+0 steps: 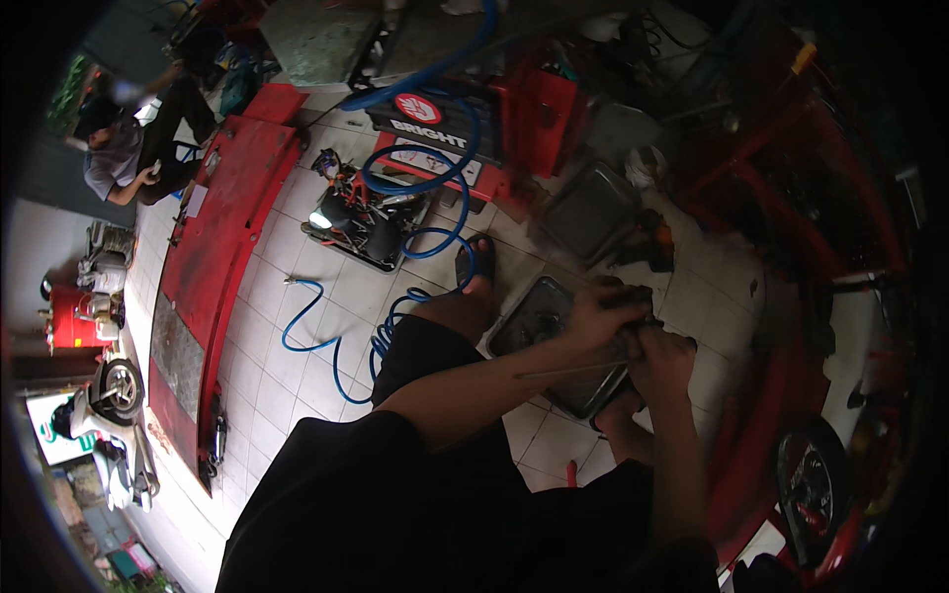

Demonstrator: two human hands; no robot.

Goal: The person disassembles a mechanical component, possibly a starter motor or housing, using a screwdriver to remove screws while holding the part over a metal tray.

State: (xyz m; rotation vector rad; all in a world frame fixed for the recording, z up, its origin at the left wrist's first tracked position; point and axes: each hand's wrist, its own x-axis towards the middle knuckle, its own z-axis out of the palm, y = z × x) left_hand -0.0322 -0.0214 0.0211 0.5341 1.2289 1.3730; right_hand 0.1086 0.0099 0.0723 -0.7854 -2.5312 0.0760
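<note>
My left hand point(601, 314) is closed around a small dark part point(638, 300) whose kind I cannot make out. Close beside it, my right hand point(662, 362) has its fingers curled in; what they hold is mostly hidden. A thin pale rod point(568, 372) points left from near the right hand and crosses in front of my left forearm. Both hands are above the right side of a dark rectangular tray point(504, 334) on the tiled floor, with dark contents blurred inside.
Beyond lies a second dark tray point(593, 203), near a black-and-orange power tool point(654, 242). A coiled blue air hose point(400, 308) runs by my foot. Another tray point(371, 222) holds tools. Left stands a red lift platform point(213, 237); a person point(124, 158) sits past it.
</note>
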